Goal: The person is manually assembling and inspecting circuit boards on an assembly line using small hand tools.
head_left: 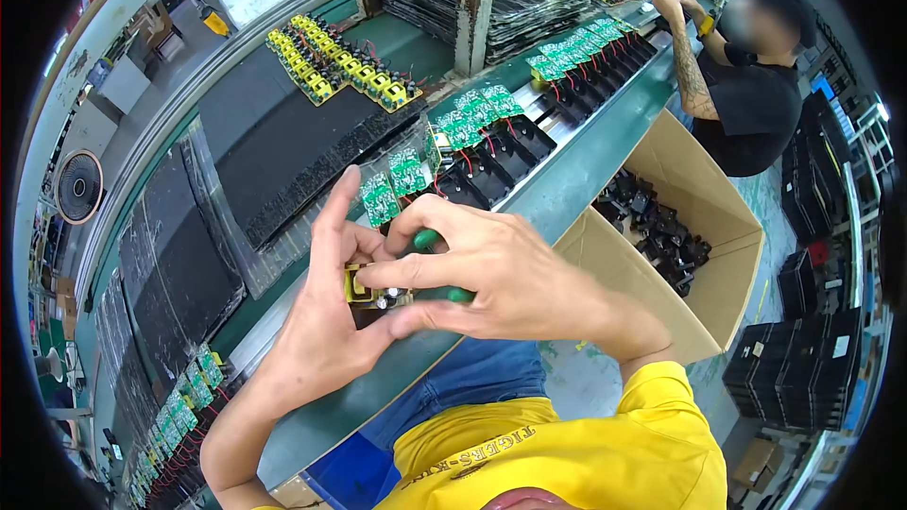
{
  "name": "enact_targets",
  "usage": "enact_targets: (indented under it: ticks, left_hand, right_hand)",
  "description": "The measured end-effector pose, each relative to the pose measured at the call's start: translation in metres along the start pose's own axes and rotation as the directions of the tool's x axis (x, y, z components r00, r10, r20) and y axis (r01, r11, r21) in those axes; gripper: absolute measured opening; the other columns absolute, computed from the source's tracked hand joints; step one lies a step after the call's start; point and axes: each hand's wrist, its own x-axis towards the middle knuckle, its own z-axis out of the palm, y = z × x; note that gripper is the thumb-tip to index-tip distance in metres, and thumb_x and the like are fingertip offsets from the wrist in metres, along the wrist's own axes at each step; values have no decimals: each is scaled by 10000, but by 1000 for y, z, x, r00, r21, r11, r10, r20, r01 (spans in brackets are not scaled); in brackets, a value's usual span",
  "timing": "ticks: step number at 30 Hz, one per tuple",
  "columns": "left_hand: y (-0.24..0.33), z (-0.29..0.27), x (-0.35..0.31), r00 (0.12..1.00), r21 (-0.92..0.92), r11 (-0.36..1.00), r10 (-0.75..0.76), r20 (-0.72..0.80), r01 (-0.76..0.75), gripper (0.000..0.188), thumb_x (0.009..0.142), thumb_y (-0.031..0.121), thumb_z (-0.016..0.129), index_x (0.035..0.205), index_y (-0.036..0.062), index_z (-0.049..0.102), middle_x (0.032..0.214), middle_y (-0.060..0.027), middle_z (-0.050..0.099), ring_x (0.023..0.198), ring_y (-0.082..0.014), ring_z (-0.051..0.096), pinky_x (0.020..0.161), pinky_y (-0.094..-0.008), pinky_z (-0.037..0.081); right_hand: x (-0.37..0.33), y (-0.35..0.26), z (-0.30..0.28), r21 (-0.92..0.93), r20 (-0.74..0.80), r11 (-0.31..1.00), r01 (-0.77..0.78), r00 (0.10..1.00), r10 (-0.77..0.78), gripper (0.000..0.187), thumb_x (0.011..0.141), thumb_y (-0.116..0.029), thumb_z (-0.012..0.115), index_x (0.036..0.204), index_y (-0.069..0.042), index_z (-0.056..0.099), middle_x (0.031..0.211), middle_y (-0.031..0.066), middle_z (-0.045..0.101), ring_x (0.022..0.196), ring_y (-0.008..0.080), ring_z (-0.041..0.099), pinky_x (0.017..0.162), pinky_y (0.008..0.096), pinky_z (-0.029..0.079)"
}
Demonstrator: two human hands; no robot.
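Observation:
Near the middle, my left hand (326,307) is closed around a small circuit board (360,285) with a yellow transformer and small round capacitors. My right hand (482,269) presses its fingertips on the same board. Tucked in the right hand is a green-handled hand tool (460,295); its working end is hidden, so its exact kind does not show. Just beyond my hands, green circuit boards (406,170) with red wires lie by black plastic casings (510,153) in a row.
On the green bench, yellow-topped boards (340,61) sit on black sheets (283,142). More green boards (184,406) line the lower left. A cardboard box (727,255) of black parts stands at right. Further on, a co-worker (756,76) works by a rusty post (473,9).

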Motion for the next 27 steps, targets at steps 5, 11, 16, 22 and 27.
enact_targets:
  ticks: [5, 11, 16, 22, 27]
  left_hand:
    - [9, 2, -12, 997, 92, 994, 67, -49, -63, 1217, 945, -7, 877, 1880, 45, 99, 1136, -126, 662, 991, -212, 650, 889, -335, 557]
    - [26, -3, -28, 998, 121, 992, 51, -38, -46, 1179, 915, -38, 820, 1876, 37, 141, 1106, -92, 677, 964, -189, 638, 892, -291, 535]
    - [22, -8, -28, 999, -5, 999, 34, -27, -35, 1001, 907, -36, 763, 1784, -6, 282, 1076, -104, 690, 909, -168, 643, 820, -267, 520]
    - [6, -15, -30, 997, -206, 977, -45, 62, 56, 697, 925, -12, 728, 1564, -20, 449, 1062, -101, 703, 836, -151, 633, 742, -265, 511]
    - [-4, -20, -36, 978, -379, 909, -115, 175, 175, 390, 948, 13, 703, 1325, -20, 607, 1055, -87, 714, 766, -134, 618, 675, -265, 503]
  right_hand:
    - [-3, 2, 14, 80, -115, 996, 47, 993, -37, 347, 901, -121, 971, 1239, -182, 919, 1181, 44, 724, 900, 187, 662, 789, 324, 551]
    - [-2, 13, 21, 277, -113, 945, 173, 983, -146, 351, 879, -42, 975, 1206, -162, 929, 1141, 54, 693, 900, 184, 625, 797, 321, 533]
    - [2, 14, 31, 428, -215, 863, 268, 958, -191, 328, 868, -13, 985, 1167, -134, 923, 1105, 53, 660, 917, 173, 600, 800, 309, 508]
    - [8, 6, 39, 635, -229, 749, 187, 972, -48, 231, 865, -22, 1003, 1052, -104, 895, 1096, 45, 634, 937, 155, 572, 796, 280, 472]
    - [8, 6, 49, 744, -137, 668, 22, 983, 120, 210, 856, -53, 1023, 979, -101, 859, 1110, 40, 624, 946, 142, 558, 800, 260, 459]
